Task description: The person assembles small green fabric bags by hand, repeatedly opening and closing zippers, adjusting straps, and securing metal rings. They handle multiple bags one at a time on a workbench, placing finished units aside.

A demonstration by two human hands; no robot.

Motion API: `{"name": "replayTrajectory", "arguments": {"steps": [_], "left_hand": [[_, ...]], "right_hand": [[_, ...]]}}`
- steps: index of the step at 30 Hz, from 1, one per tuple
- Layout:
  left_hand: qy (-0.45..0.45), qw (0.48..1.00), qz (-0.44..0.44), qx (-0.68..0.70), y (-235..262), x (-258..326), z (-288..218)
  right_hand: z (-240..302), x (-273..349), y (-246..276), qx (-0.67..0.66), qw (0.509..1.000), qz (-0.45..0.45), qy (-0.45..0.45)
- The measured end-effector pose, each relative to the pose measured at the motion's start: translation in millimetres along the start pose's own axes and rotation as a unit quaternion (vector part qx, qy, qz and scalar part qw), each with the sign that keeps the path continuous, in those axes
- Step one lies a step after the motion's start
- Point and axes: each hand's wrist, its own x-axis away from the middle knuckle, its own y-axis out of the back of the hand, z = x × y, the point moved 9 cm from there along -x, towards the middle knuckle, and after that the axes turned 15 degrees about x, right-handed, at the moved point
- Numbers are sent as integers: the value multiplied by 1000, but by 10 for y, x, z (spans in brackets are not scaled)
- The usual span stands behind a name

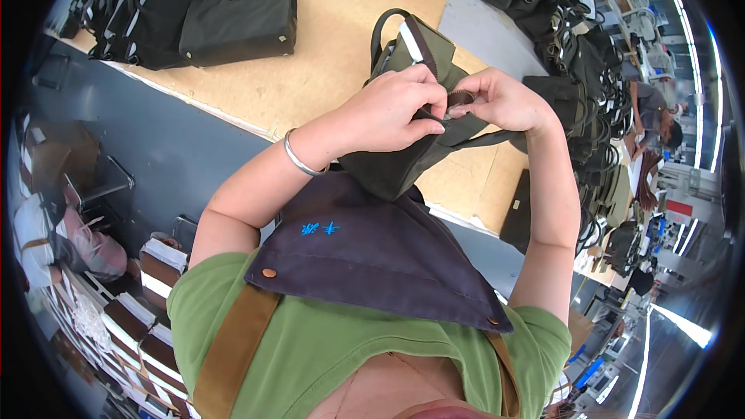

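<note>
A dark olive handbag point(389, 161) stands tilted at the table's near edge, against my apron. My left hand point(400, 107) is closed on the bag's opening, thumb and fingers pinched along its rim. Facing it, my right hand point(508, 99) pinches the opening beside a brown zipper point(461, 98) that curves up between the hands. What lies right between the right fingertips is hard to make out. Behind the hands rises an olive panel point(439, 48) with a brown and white edge. One looped handle point(380, 35) stands up at the far side; another strap point(490, 140) passes below my right wrist.
Dark handbags point(240, 25) crowd the tan table point(334, 15) at far left. More bags point(570, 101) are piled along the right. A grey sheet point(489, 31) lies beyond the work. Another person point(660, 120) is at far right; stacked brown and white pieces point(128, 322) stand at lower left.
</note>
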Motion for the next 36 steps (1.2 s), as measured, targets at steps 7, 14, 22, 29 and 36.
{"name": "replayTrajectory", "arguments": {"steps": [7,14,22,29,36], "left_hand": [[29,999,8,-26,10,-2,51],[13,1000,-13,-17,29,-2,68],[-40,999,-23,9,15,19,18],[8,999,-10,-40,8,26,-17],[-16,999,-18,-23,6,18,1]], "right_hand": [[97,30,-3,-47,998,10,32],[205,68,-4,-40,999,25,20],[144,62,-20,-38,999,31,12],[197,51,7,-20,1000,10,-15],[83,65,-11,-84,996,18,-1]]}}
